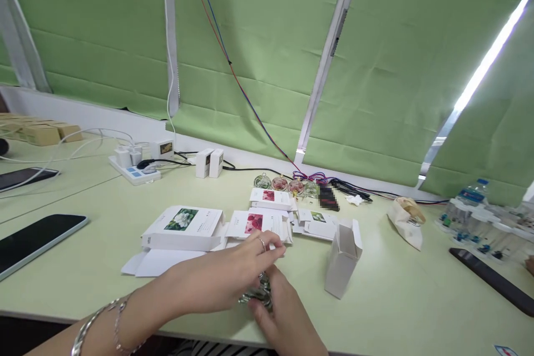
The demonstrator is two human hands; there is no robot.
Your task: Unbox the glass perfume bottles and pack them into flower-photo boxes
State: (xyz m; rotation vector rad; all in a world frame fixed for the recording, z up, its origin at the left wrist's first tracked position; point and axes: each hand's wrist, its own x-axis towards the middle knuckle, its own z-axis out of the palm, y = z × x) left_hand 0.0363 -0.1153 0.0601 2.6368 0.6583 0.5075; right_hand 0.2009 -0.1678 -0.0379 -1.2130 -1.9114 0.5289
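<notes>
Low near the front table edge, my right hand (287, 311) is wrapped round a small clear glass bottle (261, 292) with a greenish tint. My left hand (250, 256), wearing a ring and bracelets, reaches across above it. Its fingers are bent together at the bottle's top; what they pinch there is hidden. Just beyond lie flattened white cartons: one with a white flower picture (183, 225), another with a pink flower picture (258, 225). An upright white box (344, 258) stands open-topped to the right of my hands.
Several round glass bottles (279, 182) line the back, near bundled cables (317, 177). A power strip (136, 171) and small white boxes (209, 163) sit back left. Phones (37, 239) lie left; a dark phone (492, 278), cloth pouch (406, 222) and clear containers (484, 231) lie right.
</notes>
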